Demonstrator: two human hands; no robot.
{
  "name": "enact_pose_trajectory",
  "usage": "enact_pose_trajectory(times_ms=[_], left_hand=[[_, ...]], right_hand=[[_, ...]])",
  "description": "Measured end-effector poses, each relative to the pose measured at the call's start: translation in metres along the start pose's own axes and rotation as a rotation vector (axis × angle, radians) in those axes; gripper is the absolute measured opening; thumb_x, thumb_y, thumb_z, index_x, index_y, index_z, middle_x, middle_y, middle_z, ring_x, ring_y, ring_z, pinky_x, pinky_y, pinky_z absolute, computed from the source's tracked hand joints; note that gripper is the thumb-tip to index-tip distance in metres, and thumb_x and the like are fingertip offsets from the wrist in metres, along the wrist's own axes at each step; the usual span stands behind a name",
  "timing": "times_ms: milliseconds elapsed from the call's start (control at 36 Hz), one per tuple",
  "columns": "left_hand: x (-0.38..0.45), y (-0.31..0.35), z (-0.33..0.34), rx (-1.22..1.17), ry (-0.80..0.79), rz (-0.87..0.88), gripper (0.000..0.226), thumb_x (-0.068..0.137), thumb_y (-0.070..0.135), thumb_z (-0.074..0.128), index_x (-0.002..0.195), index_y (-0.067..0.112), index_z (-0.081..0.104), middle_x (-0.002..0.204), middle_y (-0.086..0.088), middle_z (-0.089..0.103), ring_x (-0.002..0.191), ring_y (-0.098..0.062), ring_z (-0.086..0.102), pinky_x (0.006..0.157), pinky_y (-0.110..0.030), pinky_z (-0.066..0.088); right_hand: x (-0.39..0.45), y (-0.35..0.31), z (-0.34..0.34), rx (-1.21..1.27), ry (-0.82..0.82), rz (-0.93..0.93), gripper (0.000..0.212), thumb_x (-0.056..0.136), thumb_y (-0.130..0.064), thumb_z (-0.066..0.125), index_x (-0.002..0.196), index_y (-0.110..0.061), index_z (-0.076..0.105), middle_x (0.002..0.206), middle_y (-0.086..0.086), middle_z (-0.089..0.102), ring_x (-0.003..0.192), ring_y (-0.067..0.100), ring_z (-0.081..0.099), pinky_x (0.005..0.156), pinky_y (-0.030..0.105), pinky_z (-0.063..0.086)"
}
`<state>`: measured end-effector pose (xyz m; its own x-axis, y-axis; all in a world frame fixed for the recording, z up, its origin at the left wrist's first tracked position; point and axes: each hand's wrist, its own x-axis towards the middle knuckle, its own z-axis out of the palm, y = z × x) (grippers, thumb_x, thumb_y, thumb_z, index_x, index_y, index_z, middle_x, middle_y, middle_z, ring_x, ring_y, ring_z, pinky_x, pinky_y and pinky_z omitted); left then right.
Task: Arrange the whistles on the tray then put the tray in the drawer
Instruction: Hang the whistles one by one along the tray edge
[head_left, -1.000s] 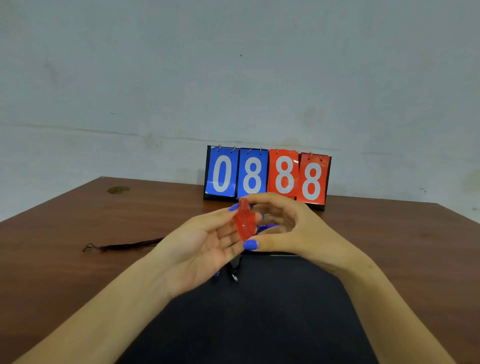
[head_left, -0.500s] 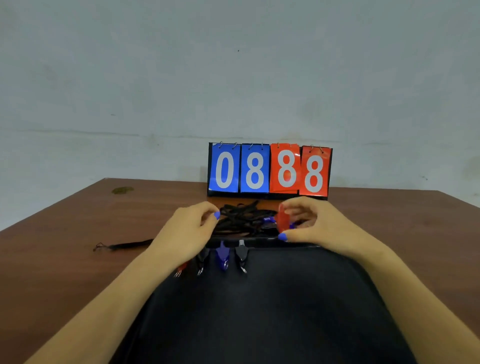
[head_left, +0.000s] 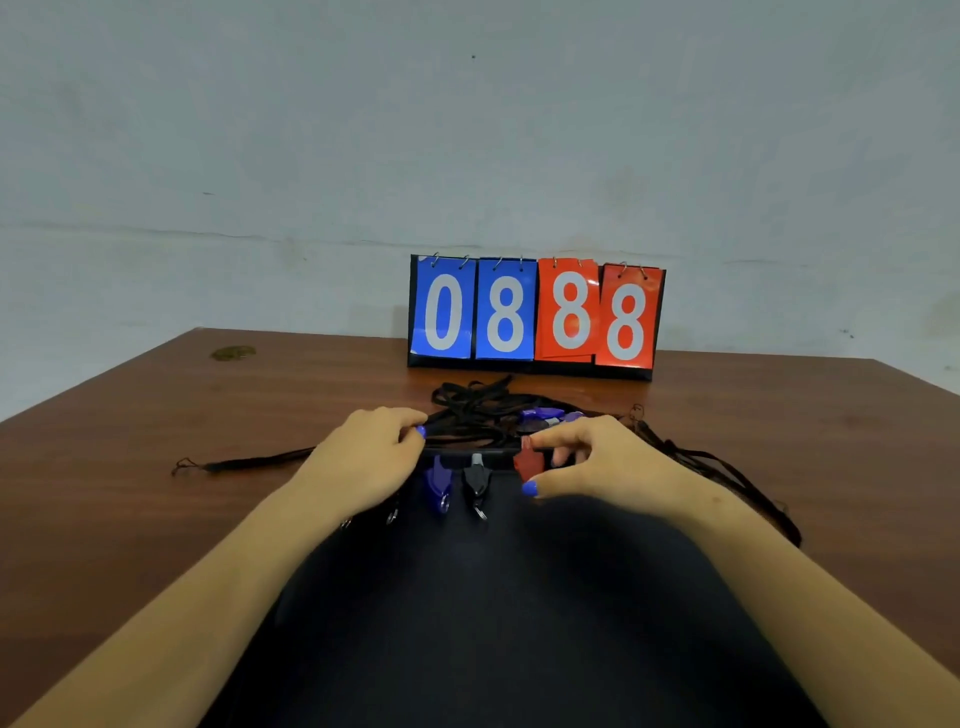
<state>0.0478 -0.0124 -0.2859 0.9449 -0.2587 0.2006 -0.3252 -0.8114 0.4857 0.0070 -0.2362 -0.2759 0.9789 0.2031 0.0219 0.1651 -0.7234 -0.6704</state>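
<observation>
Whistles (head_left: 440, 480) line the tray's edge; right hand (head_left: 597, 462) pinches a red one (head_left: 527, 462) (tangled lanyards (head_left: 483, 410) could drag neighbours askew).

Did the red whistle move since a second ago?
Yes. The red whistle, pinched by the right hand, came down and rightward, from below the scoreboard's blue 8 to the tray's far edge.

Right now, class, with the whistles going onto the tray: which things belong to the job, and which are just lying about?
Belongs to the job:
red whistle in the right hand
blue whistle
black whistle
black tray
tangled lanyards

Just lying about:
flip scoreboard
</observation>
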Motion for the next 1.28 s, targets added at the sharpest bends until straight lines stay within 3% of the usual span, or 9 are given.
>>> enact_pose_trajectory(times_ms=[111,278,472,583,778,1278], left_hand=[[0.0020,0.0000,0.0014,0.026,-0.012,-0.012,0.036,0.098,0.025,0.035,0.131,0.022,0.051,0.101,-0.004,0.063,0.069,-0.015,0.053,0.063,-0.027,0.038],[0.0013,-0.0024,-0.0010,0.008,0.002,-0.032,0.035,0.099,0.022,0.035,0.128,0.017,0.054,0.104,-0.005,0.064,0.074,-0.011,0.056,0.073,-0.027,0.045],[0.0025,-0.0068,-0.0043,0.016,-0.014,-0.081,0.036,0.096,0.016,0.034,0.128,0.017,0.053,0.127,-0.006,0.058,0.107,-0.020,0.056,0.091,-0.030,0.044],[0.0017,-0.0080,-0.0054,0.045,-0.034,-0.115,0.036,0.094,0.015,0.035,0.123,0.017,0.056,0.122,-0.008,0.061,0.103,-0.023,0.058,0.088,-0.031,0.045],[0.0004,-0.0058,-0.0037,0.112,-0.059,-0.108,0.037,0.094,0.019,0.032,0.123,0.020,0.054,0.124,-0.006,0.058,0.107,-0.026,0.057,0.094,-0.040,0.047],[-0.0007,-0.0004,-0.0049,0.169,-0.105,-0.100,0.034,0.095,0.020,0.031,0.119,0.020,0.055,0.112,-0.005,0.060,0.093,-0.022,0.059,0.085,-0.037,0.050]], right_hand=[[0.0016,0.0009,0.0062,-0.035,-0.083,0.059,0.056,0.081,-0.026,0.069,0.133,-0.016,0.050,0.085,-0.009,0.057,0.075,0.005,0.054,0.068,0.012,0.037],[0.0056,0.0006,0.0103,-0.003,-0.121,0.092,0.052,0.085,-0.025,0.064,0.133,-0.012,0.049,0.079,-0.009,0.063,0.081,0.003,0.060,0.074,0.010,0.039],[0.0058,0.0018,0.0084,0.044,-0.088,0.093,0.046,0.087,-0.029,0.061,0.131,-0.021,0.049,0.089,-0.005,0.066,0.083,0.004,0.060,0.069,0.012,0.039],[0.0057,0.0030,0.0040,0.040,-0.080,0.072,0.045,0.087,-0.024,0.063,0.129,-0.024,0.050,0.084,-0.008,0.063,0.072,0.001,0.058,0.059,0.010,0.036],[0.0057,0.0064,0.0041,-0.006,-0.109,0.016,0.047,0.087,-0.020,0.062,0.132,-0.020,0.049,0.086,-0.009,0.065,0.055,-0.020,0.053,0.070,0.012,0.036],[0.0086,0.0073,0.0082,-0.034,-0.087,0.005,0.045,0.086,-0.025,0.063,0.130,-0.022,0.050,0.090,-0.009,0.067,0.058,-0.020,0.054,0.079,0.013,0.041]])
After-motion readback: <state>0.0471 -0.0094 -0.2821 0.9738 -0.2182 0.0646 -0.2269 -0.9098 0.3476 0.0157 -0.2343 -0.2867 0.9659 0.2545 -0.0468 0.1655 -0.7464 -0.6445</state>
